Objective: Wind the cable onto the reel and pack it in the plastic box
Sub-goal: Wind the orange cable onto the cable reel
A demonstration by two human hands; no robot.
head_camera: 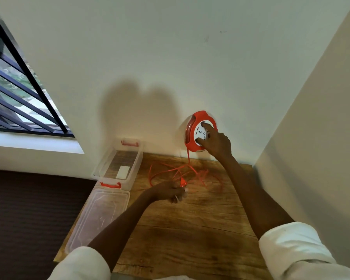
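An orange cable reel (192, 131) with a white socket face is held up above the table's far edge, in front of the wall. My right hand (217, 141) grips it, with fingers across the white face. An orange cable (164, 171) hangs from the reel and lies in loose loops on the wooden table (190, 219). My left hand (171, 191) holds the cable near its orange plug (182, 181), just above the table. The clear plastic box (137, 158) with red handles stands open at the table's far left.
The box's clear lid (98, 215) lies at the table's left edge, nearer me. A white card lies on the box's bottom. Walls close in behind and to the right. A barred window (18, 93) is at the left.
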